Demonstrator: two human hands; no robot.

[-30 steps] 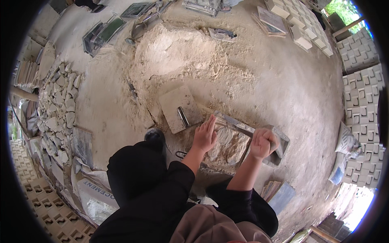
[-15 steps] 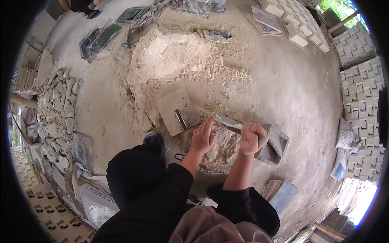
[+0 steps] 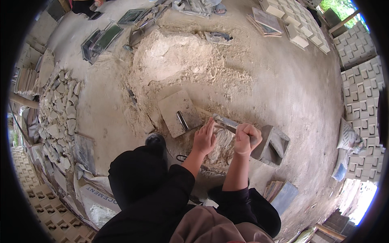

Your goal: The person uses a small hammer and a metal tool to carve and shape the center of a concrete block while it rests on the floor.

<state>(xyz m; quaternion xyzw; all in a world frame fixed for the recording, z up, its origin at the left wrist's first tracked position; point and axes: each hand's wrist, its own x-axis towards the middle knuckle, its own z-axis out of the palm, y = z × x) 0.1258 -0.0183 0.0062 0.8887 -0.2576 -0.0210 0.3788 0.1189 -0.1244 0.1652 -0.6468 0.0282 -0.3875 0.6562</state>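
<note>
My right hand (image 3: pixel 246 138) is closed round the handle of a hand tool with a long flat blade (image 3: pixel 229 128). The blade points left across the far edge of a form (image 3: pixel 219 118) filled with pale, crumbly mix (image 3: pixel 223 142). My left hand (image 3: pixel 204 139) lies with its fingers stretched forward at the form's left side, fingertips close to the blade's far end. Just left of that hand, a square board (image 3: pixel 170 107) carries a shiny metal cylinder (image 3: pixel 182 120). A grey hollow block-shaped piece (image 3: pixel 270 145) sits right of my right hand.
Beyond the board spreads a heap of pale powder (image 3: pixel 174 52). Metal frames (image 3: pixel 106 38) lie at the far left, broken rubble (image 3: pixel 56 117) at the left. Stacked pale blocks (image 3: pixel 362 109) line the right. Thin boards (image 3: pixel 282 197) lie near my right leg; a person (image 3: pixel 86 7) stands far left.
My right hand has moved slightly left with the tool, its blade still at the form's far edge. My left hand has stayed nearly in place. The whole view has shifted a little.
</note>
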